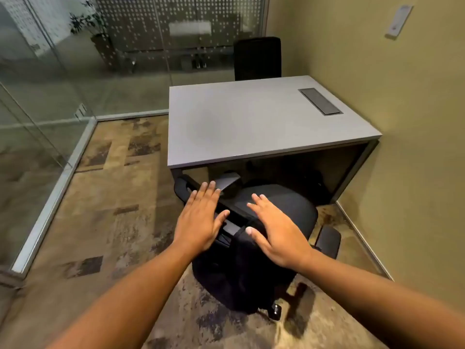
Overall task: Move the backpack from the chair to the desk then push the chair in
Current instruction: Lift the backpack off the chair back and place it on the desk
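A black office chair (289,205) stands on the carpet just in front of the grey desk (251,117), its seat partly under the desk's near edge. A black backpack (236,273) hangs against the chair's back on my side, with a strap running up to the top rail. My left hand (201,222) is flat with fingers spread over the rail. My right hand (274,233) is spread the same way over the backpack's top. Neither hand grips anything; I cannot tell whether they touch.
The desk top carries only a dark cable hatch (320,100) at its far right. A second black chair (258,59) stands behind the desk. A beige wall runs along the right. Glass partitions (50,102) enclose the left and back. Patterned carpet lies to the left.
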Demonstrator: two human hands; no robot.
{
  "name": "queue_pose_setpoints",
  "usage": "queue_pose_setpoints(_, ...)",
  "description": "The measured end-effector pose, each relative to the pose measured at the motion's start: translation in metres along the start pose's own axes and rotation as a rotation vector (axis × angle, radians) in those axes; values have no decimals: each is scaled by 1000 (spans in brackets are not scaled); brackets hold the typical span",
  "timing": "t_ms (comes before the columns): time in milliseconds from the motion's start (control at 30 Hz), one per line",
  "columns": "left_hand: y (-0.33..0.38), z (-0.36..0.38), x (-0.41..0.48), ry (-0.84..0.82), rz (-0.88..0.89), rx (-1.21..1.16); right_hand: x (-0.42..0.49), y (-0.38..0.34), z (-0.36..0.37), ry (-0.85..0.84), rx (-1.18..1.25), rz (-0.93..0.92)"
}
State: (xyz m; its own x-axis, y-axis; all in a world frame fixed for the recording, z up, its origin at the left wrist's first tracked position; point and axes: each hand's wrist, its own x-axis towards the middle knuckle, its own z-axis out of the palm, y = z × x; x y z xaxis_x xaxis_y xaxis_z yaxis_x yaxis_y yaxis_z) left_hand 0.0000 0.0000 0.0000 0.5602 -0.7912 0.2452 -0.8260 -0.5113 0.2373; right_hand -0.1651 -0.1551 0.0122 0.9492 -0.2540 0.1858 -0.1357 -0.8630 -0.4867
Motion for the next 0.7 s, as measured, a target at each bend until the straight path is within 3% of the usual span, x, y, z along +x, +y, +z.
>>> queue_pose_setpoints(167,-7,12,-12,-65,-10,17,-10,-2,26,-166,-157,-65)
queue_pose_setpoints(500,-13,20,-14,-77,-15,35,-9,-3,27,-138,-212,-54)
queue_pose_setpoints(700,-30,7,-8,-148,145,121,-10,-5,25,-109,-202,-41)
